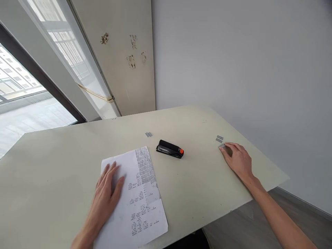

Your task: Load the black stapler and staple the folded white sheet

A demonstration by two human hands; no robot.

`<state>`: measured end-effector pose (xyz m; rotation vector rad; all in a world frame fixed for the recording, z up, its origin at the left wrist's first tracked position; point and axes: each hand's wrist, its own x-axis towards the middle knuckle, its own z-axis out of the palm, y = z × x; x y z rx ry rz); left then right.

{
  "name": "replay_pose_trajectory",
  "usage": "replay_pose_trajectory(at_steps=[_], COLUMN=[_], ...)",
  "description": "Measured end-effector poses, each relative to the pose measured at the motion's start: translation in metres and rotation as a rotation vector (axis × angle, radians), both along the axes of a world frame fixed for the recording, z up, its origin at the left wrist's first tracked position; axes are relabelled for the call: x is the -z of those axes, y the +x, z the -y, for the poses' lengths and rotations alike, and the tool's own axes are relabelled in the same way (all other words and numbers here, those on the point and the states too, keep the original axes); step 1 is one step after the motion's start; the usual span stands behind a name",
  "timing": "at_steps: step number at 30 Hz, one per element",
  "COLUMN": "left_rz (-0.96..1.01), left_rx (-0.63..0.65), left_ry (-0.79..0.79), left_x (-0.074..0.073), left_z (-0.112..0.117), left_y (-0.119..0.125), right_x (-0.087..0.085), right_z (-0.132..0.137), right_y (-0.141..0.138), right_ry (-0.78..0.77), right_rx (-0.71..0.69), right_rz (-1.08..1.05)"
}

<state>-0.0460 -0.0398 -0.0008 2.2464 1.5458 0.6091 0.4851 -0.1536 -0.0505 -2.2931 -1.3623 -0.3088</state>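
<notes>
A printed sheet of paper (141, 193) lies on the pale table (52, 155) in front of me. My left hand (106, 193) rests flat on the paper's left side, fingers stretched out. A black stapler (169, 149) with an orange end lies just beyond the paper. My right hand (237, 159) is at the table's right side, fingertips down on a small grey staple strip (223, 147). Two more staple strips (219, 139) lie just past those fingertips. Whether the fingers pinch the strip or only touch it is unclear.
Another pair of staple strips (148, 134) lies at the middle back of the table. A grey wall (246, 62) stands behind, a stained beige panel (124, 52) and a window (23, 86) to the left. The table's right edge (259, 193) drops to a wooden floor.
</notes>
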Motion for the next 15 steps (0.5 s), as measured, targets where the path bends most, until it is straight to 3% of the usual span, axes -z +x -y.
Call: replay_pose_trajectory(at_steps=[5, 9, 12, 15], left_rz=[-0.057, -0.05, -0.033, -0.038], left_rx=[0.069, 0.087, 0.091, 0.096], left_ry=[0.071, 0.086, 0.08, 0.074], left_x=[0.009, 0.009, 0.009, 0.009], left_z=[0.003, 0.008, 0.015, 0.022], left_y=[-0.006, -0.008, -0.007, -0.007], right_x=[0.003, -0.006, -0.024, -0.048], right_z=[-0.005, 0.001, 0.003, -0.004], right_y=[-0.006, -0.02, -0.045, -0.086], right_ry=[0.016, 0.077, 0.148, 0.11], right_rx=[0.056, 0.063, -0.077, -0.287], right_rz=[0.013, -0.021, -0.163, -0.38])
